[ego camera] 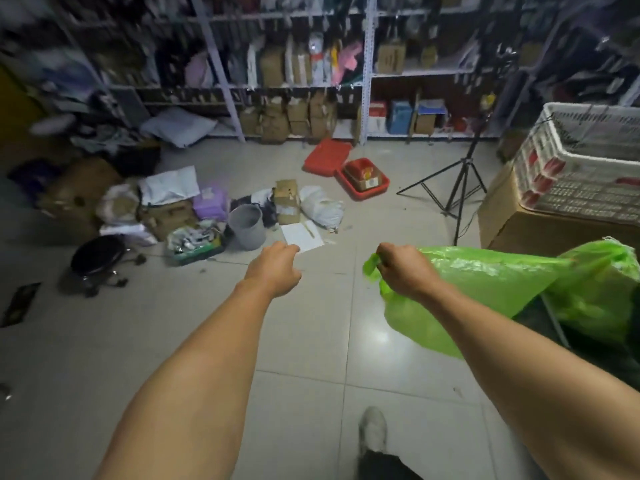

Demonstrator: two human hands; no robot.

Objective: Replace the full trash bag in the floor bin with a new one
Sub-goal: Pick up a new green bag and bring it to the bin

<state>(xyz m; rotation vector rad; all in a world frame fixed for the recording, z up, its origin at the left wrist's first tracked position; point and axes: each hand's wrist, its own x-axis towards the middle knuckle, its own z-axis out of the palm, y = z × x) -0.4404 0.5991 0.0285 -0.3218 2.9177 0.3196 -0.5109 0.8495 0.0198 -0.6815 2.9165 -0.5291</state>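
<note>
A bright green trash bag (pixel 485 285) stretches from the right edge of the view toward the middle, held up above the floor. My right hand (pixel 403 271) is closed on its near end, with a small green tab sticking out of the fist. My left hand (pixel 277 268) is out in front at the same height, fingers curled in, holding nothing that I can see. A grey floor bin (pixel 246 226) stands upright farther ahead on the tiles, left of my left hand, with no bag visible in it.
Boxes, parcels and a black stool (pixel 100 258) crowd the floor left of the bin. A white sheet (pixel 302 238) lies beside it. Red trays (pixel 360 178), a black tripod (pixel 457 188), a cardboard box with a white crate (pixel 571 174) and shelving (pixel 367 81) stand behind.
</note>
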